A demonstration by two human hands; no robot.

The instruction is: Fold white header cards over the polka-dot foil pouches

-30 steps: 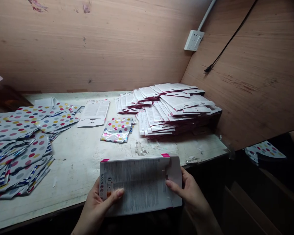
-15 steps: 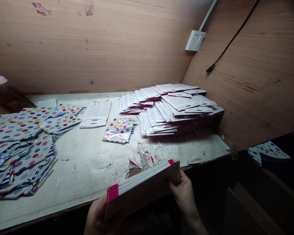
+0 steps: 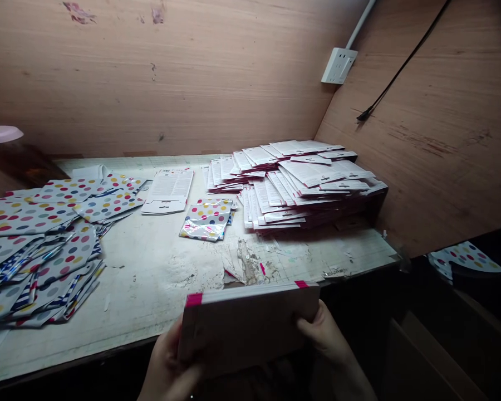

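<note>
A stack of white cards (image 3: 250,328) with pink corners is held on its long edge just off the table's front edge, its broad shaded face toward me. At its left end my left hand (image 3: 171,362) is closed round it. The right end is gripped by my right hand (image 3: 323,331), thumb on the near face; the fingers behind are hidden. Beyond, a small polka-dot packet (image 3: 206,219) lies on the worn table (image 3: 142,301), and a short pile of printed cards (image 3: 169,191) lies behind it.
Many printed cards in a heap (image 3: 304,186) fill the back right. Polka-dot packets (image 3: 58,239) are piled at the left, near a pink-lidded container (image 3: 2,135). A socket (image 3: 339,65) and a black cable (image 3: 404,61) are on the boards. Cardboard (image 3: 426,356) stands lower right.
The held stack has turned more level and its near face now shows more broadly, with less of the top edges visible. Both hands moved slightly with it. The view has shifted a little.
</note>
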